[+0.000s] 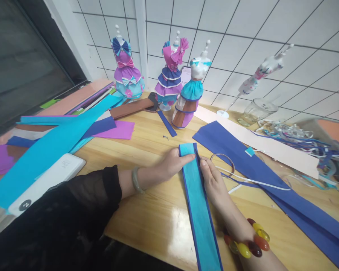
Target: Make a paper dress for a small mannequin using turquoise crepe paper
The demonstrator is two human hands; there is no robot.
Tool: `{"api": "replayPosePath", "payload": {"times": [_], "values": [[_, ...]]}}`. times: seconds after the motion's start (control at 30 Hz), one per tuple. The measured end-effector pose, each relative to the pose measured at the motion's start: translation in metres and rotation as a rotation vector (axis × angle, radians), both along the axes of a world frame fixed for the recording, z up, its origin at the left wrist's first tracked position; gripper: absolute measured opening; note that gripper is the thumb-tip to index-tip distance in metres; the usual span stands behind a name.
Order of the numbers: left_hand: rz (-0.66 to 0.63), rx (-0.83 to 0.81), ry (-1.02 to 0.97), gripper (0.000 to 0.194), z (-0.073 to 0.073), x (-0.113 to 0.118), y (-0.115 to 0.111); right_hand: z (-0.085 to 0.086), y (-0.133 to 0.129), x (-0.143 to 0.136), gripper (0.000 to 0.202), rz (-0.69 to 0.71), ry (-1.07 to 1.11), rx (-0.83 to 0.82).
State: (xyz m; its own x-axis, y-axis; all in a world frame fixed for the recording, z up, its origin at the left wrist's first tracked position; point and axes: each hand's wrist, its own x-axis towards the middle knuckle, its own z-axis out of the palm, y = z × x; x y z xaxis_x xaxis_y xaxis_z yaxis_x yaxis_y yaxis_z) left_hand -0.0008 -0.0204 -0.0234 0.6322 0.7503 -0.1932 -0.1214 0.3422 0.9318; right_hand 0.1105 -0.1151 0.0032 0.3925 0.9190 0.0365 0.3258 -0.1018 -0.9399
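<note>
A long turquoise strip (199, 210) with dark blue edging runs from the middle of the table towards me. My left hand (172, 164) grips its far end, with the thumb on top and the fingers underneath. At the strip's right edge, my right hand (211, 177) is closed in a pinch around a thin dark tool (197, 153), whose pointed end lies along the blue edging. Most of that tool is hidden by my fingers, so its kind is unclear. Thin white and blue strips curl beside my right hand.
Three dressed mannequins (128, 77) and a bare-stand one (250, 83) stand at the back near a glass (254, 113). Turquoise sheets (59, 139) and a white device (53, 180) lie left; a wide blue sheet (228, 150) and a box of scraps (324, 131) are right.
</note>
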Motion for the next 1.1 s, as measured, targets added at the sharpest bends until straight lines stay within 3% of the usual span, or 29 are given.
{"api": "replayPosePath", "payload": {"times": [0.9, 1.1], "values": [[-0.020, 0.079, -0.008, 0.023, -0.0023, -0.0008, 0.0017, -0.0032, -0.0001, 0.0038, 0.036, -0.004, -0.037, 0.002], [-0.037, 0.035, -0.022, 0.024, -0.0011, -0.0009, 0.0051, -0.0024, 0.0000, 0.0045, 0.034, -0.001, -0.021, -0.002]]}}
